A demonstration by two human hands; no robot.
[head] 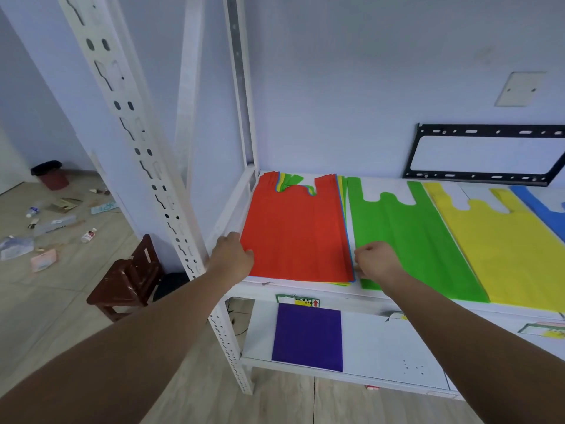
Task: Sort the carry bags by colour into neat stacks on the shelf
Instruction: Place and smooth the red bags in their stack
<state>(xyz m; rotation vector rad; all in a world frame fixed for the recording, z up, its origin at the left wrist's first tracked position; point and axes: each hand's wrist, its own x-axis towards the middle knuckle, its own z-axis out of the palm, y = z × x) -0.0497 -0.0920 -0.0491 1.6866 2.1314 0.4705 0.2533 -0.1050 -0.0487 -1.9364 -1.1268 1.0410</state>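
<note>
We log the mixed stack [299,234], red on top, at the shelf's [290,289] left end. Left grip [234,255] curled on its near-left corner; right grip [374,261] pinching its near-right edge. Green bag [406,240], yellow bag [504,246] and blue bag [547,212] lie alongside.

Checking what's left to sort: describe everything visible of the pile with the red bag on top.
The pile lies flat at the left end of the upper shelf, handles toward the wall. Its top bag is red and matte; blue, yellow and green edges show beneath. The left hand holds its near left corner; the right hand pinches its near right edge.
</note>
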